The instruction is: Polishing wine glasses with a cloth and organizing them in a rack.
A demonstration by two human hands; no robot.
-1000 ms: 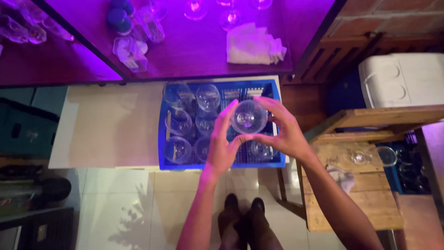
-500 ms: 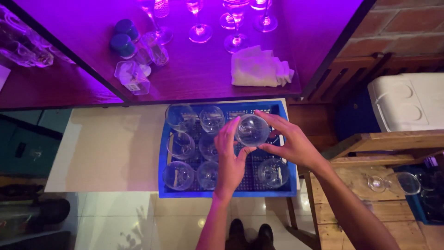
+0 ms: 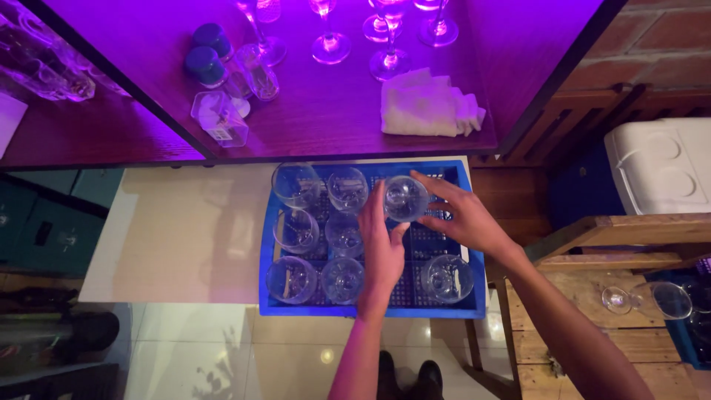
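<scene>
Two hands cup one clear glass over the blue rack: left hand fingers spread along its near side, right hand fingers wrapped round the far side, so the bowl is steadied from both flanks. Seven more glasses stand in the rack's cells, upright and apart. Farther off, the purple-lit counter carries four stemmed glasses and one folded white cloth.
</scene>
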